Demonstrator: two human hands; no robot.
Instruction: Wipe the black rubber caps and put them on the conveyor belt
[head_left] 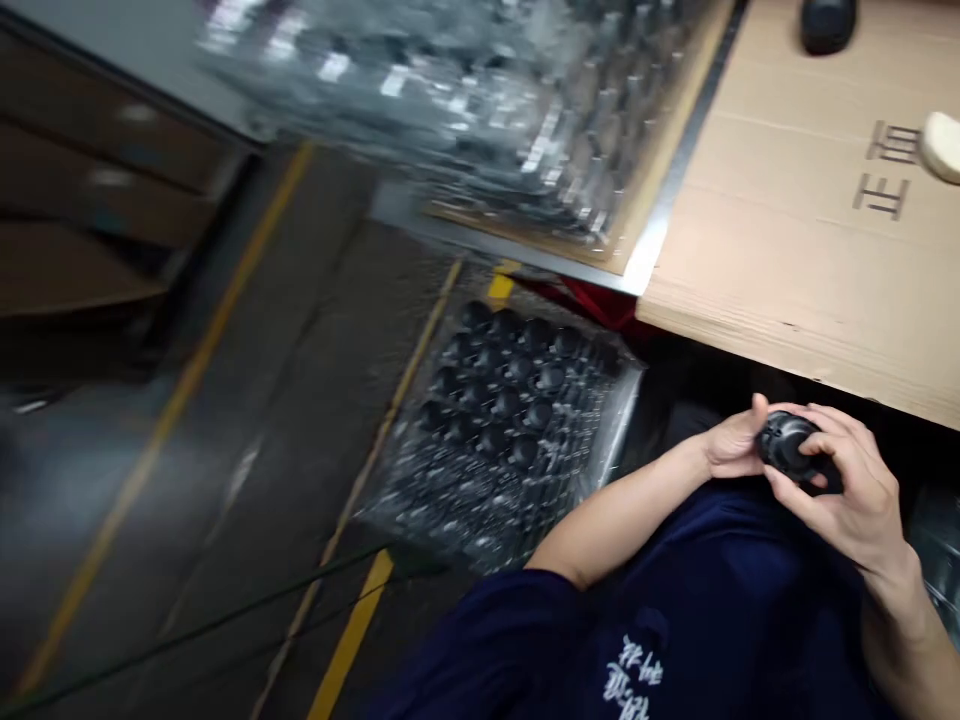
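Okay, glossy black round part [786,443]: right side of frame, between both hands, just below the flat tan tabletop [757,270].
Left hand [736,441]: against its left side, thumb raised; fingers mostly hidden, can't tell if clamped.
Right hand [862,485]: clamped on it, fingers bent.
Clear plastic tray [442,510]: just below centre, rows of black domed pieces [506,402] in its upper half.

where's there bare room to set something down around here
The cardboard sheet is bare between the metal edge, the printed characters and the wooden front edge. Crowded: beyond the metal edge, where clear plastic trays lie, and the lower tray, whose far rows hold black pieces.
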